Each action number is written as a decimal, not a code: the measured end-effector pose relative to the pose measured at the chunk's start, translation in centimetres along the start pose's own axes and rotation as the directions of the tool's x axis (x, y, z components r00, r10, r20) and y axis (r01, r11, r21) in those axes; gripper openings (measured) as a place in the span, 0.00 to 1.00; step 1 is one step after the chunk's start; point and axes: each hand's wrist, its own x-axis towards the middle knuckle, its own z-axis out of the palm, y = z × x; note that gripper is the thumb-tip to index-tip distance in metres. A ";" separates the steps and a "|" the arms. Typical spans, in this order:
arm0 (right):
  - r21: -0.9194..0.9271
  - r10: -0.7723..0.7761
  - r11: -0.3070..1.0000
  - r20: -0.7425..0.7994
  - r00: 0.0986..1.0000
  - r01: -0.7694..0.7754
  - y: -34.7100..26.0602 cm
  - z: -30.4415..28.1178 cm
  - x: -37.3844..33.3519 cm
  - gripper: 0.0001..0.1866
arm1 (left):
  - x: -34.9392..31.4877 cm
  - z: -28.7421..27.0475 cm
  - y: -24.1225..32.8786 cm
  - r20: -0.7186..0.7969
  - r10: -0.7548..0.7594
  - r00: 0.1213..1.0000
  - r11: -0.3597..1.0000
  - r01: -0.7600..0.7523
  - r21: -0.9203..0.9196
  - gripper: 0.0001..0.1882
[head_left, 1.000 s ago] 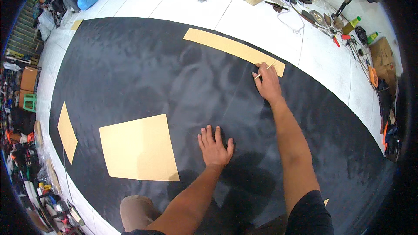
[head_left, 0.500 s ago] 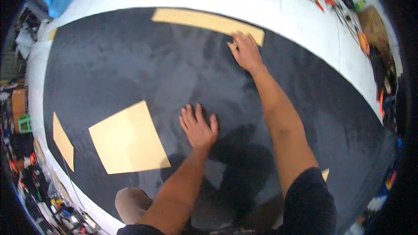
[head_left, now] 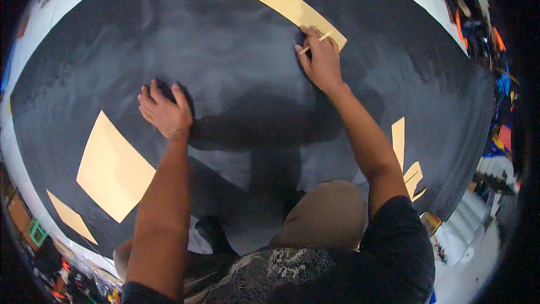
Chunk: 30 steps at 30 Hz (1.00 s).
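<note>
A long pale yellow strip [head_left: 281, 1] curves across the far part of a broad black sheet [head_left: 236, 50]. At its right end is my right hand [head_left: 323, 65], fingertips on or just over the strip. A thin yellow stick [head_left: 324, 36] is held across the fingers; whether it is a pencil or a narrow offcut I cannot tell. My left hand [head_left: 167, 111] rests on the black sheet with its fingers apart and nothing in it. Below and left of it lies a large four-sided pale yellow sheet [head_left: 112, 169], partly behind my left forearm.
A smaller yellow piece [head_left: 72, 217] lies near the sheet's left edge. To the right of my right forearm are a narrow yellow piece [head_left: 398, 141] and several small scraps [head_left: 413, 175]. My knee [head_left: 329, 214] is on the near side. Assorted clutter lines the white surround.
The view has shifted closer and turned, bringing my knee and the right-hand scraps into sight. My left hand has moved left across the black sheet; my right hand stays at the strip's right end.
</note>
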 end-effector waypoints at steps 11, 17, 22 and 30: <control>-0.020 0.411 0.908 -0.148 0.899 -0.419 3.4 -5.4 -20.5 0.25 | 1.3 1.7 -3.1 -0.044 0.055 0.997 0.969 -0.064 -0.237 0.35; -0.078 0.396 0.909 -0.147 0.907 -0.409 1.8 -6.4 -27.5 0.24 | 7.2 -5.2 -10.7 0.128 0.211 0.969 0.854 -0.119 -0.507 0.30; -0.056 0.463 0.878 -0.155 0.873 -0.476 1.7 -8.3 -27.9 0.25 | 12.7 -15.8 -18.2 0.326 0.507 0.798 0.846 -0.534 -0.009 0.22; 0.120 0.090 0.992 -0.383 0.919 -0.047 -13.3 -21.1 -6.5 0.21 | 11.4 -16.4 -27.1 0.510 0.344 0.789 0.938 -0.319 -0.139 0.28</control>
